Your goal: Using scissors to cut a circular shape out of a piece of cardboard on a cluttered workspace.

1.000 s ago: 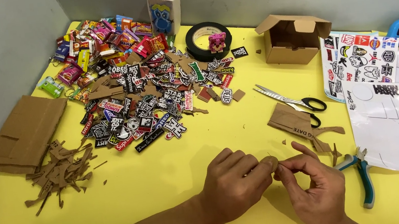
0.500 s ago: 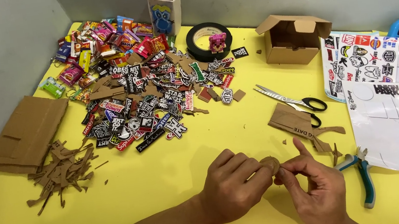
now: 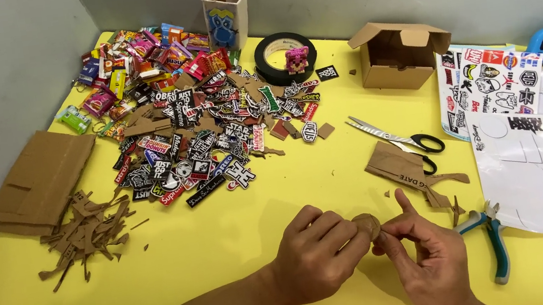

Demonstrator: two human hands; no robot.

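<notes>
My left hand (image 3: 316,255) and right hand (image 3: 425,258) pinch a small cardboard bit (image 3: 367,224) between fingertips, low over the yellow table (image 3: 226,235); pliers (image 3: 493,242) lie just right, scissors (image 3: 399,139) and sticker pile (image 3: 214,139) beyond

A small round piece of brown cardboard (image 3: 367,224) is pinched between the fingertips of both hands. It is held just above the yellow desk (image 3: 228,249), near its front edge.

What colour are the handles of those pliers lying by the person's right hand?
The pliers have teal-blue handles with pale grey trim, seen clearly in the head view, lying on the yellow table.
</notes>
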